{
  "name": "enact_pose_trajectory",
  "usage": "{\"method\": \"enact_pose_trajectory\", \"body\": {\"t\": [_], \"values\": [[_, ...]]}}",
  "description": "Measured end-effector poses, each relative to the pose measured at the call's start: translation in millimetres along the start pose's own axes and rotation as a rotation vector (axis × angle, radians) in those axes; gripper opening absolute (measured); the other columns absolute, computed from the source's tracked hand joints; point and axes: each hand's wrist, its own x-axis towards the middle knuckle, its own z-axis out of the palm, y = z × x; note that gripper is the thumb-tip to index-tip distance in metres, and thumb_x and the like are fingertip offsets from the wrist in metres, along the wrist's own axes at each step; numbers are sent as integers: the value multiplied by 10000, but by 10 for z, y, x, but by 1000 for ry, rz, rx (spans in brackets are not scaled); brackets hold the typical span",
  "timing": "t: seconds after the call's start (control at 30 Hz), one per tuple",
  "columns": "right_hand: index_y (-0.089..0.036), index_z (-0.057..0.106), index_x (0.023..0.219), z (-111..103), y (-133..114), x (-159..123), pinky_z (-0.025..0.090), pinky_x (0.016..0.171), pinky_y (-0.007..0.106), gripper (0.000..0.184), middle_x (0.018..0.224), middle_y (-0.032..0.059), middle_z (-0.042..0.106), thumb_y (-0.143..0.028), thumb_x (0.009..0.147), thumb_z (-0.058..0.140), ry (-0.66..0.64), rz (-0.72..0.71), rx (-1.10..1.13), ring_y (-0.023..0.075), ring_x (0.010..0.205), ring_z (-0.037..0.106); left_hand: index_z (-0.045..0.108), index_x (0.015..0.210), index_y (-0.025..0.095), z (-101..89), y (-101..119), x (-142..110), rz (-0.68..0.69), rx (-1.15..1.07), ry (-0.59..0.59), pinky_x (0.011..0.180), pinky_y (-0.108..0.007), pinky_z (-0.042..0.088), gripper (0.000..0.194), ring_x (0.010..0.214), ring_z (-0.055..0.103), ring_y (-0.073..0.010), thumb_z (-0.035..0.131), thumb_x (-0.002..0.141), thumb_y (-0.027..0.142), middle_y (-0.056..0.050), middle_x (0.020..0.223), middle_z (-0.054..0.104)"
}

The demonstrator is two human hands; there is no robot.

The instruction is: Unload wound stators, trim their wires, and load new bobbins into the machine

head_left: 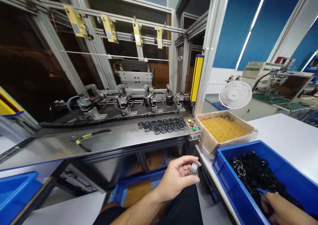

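My left hand is raised in front of the bench, its fingers and thumb curled round a short silver metal ring. At lower right, my right hand reaches into a blue bin of loose black ring-shaped parts. Its fingers are curled down among the parts, and what they grip, if anything, is hidden. Rows of dark round parts with open centres stand on the metal bench ledge, ahead of my left hand.
A lined carton with a yellow divider stands behind the blue bin. Green-handled pliers lie on the ledge at left. A button box sits at the ledge's right end. Machine fixtures and a yellow light guard stand beyond.
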Motion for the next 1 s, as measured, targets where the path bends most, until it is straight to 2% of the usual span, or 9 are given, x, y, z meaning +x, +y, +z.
{"method": "enact_pose_trajectory", "body": {"t": [0.1, 0.17, 0.27, 0.33, 0.5, 0.63, 0.77, 0.9, 1.0], "values": [[-200, 698, 694, -256, -126, 39, 480, 615, 284, 325, 734, 40, 754, 0, 497, 536, 88, -33, 5, 256, 732, 713, 757, 975, 163, 131, 29, -6, 9, -1, -52, 755, -241, 549, 440, 778, 651, -112, 914, 566, 124, -48, 928, 715], [-194, 747, 823, -386, -157, 86, 528, 754, 304, 377, 877, 66, 787, -11, 556, 551, 136, -47, 5, 276, 875, 735, 759, 975, 156, 218, 15, -1, 8, 19, -67, 754, -237, 551, 432, 756, 647, -104, 908, 572, 115, -49, 923, 718], [-164, 750, 1036, -452, -160, 123, 493, 972, 361, 424, 1134, 121, 753, -62, 672, 558, 179, -35, -4, 306, 1115, 683, 756, 978, 158, 337, -50, 18, 7, 34, -69, 714, -222, 555, 441, 728, 647, -95, 904, 567, 102, -62, 978, 731], [-165, 752, 1062, -417, -169, 112, 478, 1010, 378, 405, 1159, 120, 745, -90, 718, 553, 189, -27, -1, 307, 1147, 668, 756, 972, 154, 407, -94, 33, 9, 53, -74, 706, -216, 557, 429, 737, 652, -102, 901, 572, 102, -57, 943, 735], [-168, 779, 910, -310, -233, 71, 499, 948, 330, 294, 1022, 90, 776, -101, 725, 560, 198, -39, 44, 272, 1029, 708, 752, 998, 149, 504, -142, 45, -63, 83, -81, 746, -235, 564, 416, 784, 676, -130, 890, 606, 127, -60, 880, 749], [-171, 767, 906, -370, -254, 73, 506, 852, 307, 231, 944, 86, 775, -170, 749, 599, 198, -25, 90, 256, 918, 715, 745, 1001, 147, 470, -199, 44, -117, 70, -46, 740, -240, 562, 439, 783, 683, -132, 898, 590, 135, -78, 945, 762], [-176, 731, 846, -434, -326, 59, 489, 767, 323, 182, 823, 85, 763, -216, 767, 572, 198, 18, 114, 255, 802, 697, 738, 987, 148, 442, -317, 103, -173, -15, -77, 717, -239, 551, 482, 779, 680, -133, 923, 542, 151, -88, 979, 766], [-155, 688, 741, -291, -532, 31, 471, 690, 297, 105, 739, 63, 728, -187, 693, 600, 128, 3, 192, 229, 729, 658, 732, 982, 154, 468, -428, 171, -178, -72, -109, 716, -223, 528, 477, 791, 671, -121, 923, 545, 152, -85, 993, 768], [-146, 688, 709, -169, -664, 19, 481, 649, 256, 135, 727, 38, 726, -196, 718, 563, 27, -31, 328, 203, 721, 667, 728, 984, 153, 451, -446, 149, -194, -99, -122, 723, -233, 536, 485, 794, 677, -128, 924, 541, 146, -86, 995, 768]]}}
